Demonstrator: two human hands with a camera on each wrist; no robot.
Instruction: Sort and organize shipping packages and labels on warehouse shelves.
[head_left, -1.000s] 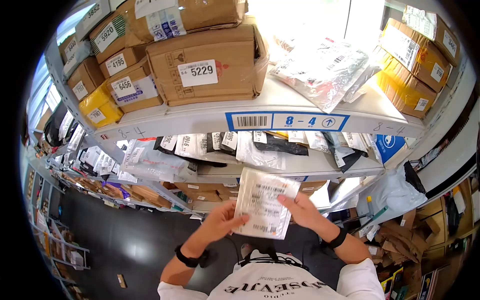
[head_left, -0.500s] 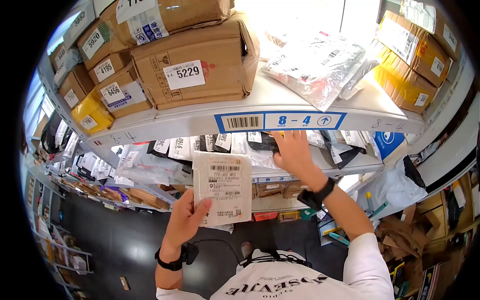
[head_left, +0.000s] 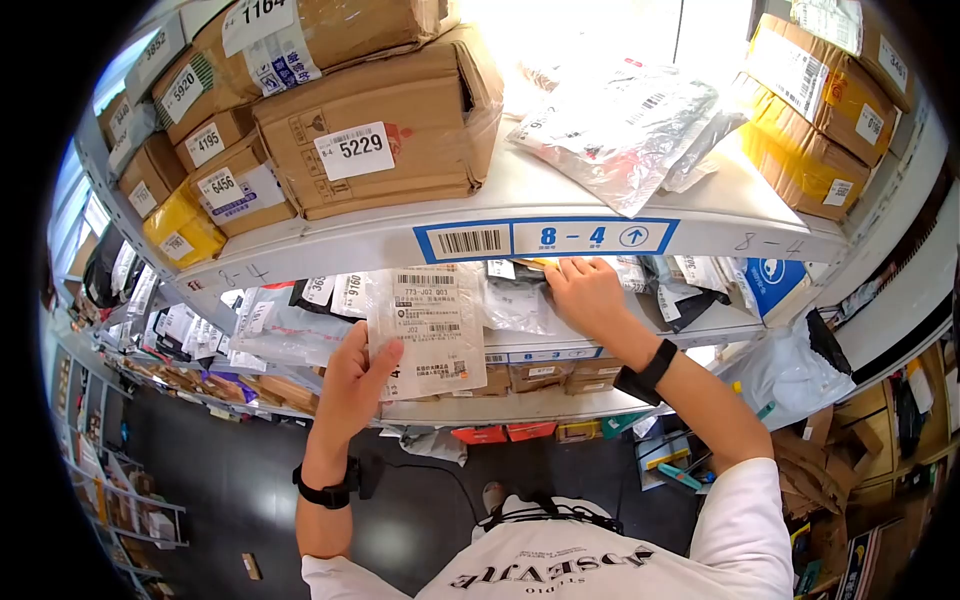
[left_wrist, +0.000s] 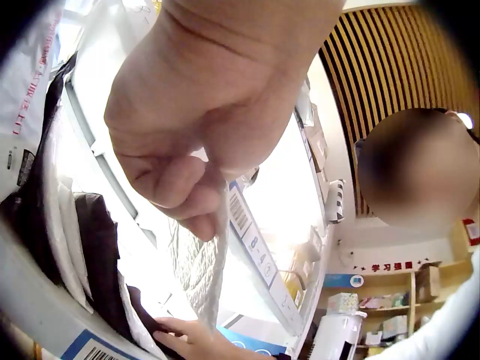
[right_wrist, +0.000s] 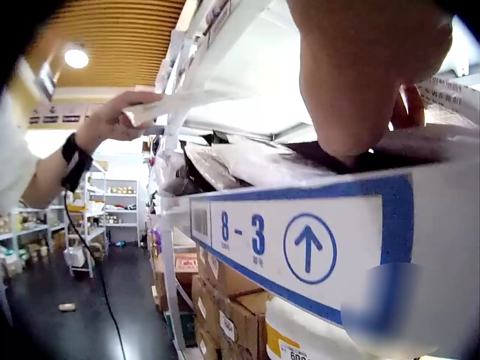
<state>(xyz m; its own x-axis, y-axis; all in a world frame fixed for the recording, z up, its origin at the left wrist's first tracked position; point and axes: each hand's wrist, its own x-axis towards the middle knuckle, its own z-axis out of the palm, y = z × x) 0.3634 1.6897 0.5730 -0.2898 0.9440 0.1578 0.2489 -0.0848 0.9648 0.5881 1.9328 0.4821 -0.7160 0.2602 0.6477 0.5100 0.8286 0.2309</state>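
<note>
A pale, flat parcel with a printed label (head_left: 428, 335) is pinched in the left hand (head_left: 350, 385), thumb on its label side. From the left wrist view, the hand (left_wrist: 206, 112) grips the edge of the padded parcel (left_wrist: 196, 266). My right hand (head_left: 597, 310) reaches among the upright bags on the middle shelf, beside a dark bag (head_left: 515, 270). In the right wrist view the right hand (right_wrist: 367, 82) is down between bags (right_wrist: 262, 161) behind the 8-3 shelf label (right_wrist: 277, 240); its fingertips are largely hidden.
The upper shelf's front edge (head_left: 340, 245) runs above the right hand. On that shelf are a box marked 5229 (head_left: 380, 130), clear-wrapped bags (head_left: 625, 130) and taped boxes (head_left: 810, 130). Lower down are more boxes (head_left: 540, 374), with a white bag (head_left: 800, 375) at the right.
The right hand left the parcel and moved up to the middle shelf's bags. The left hand kept the parcel and carried it left, then slightly up. The view has shifted a little.
</note>
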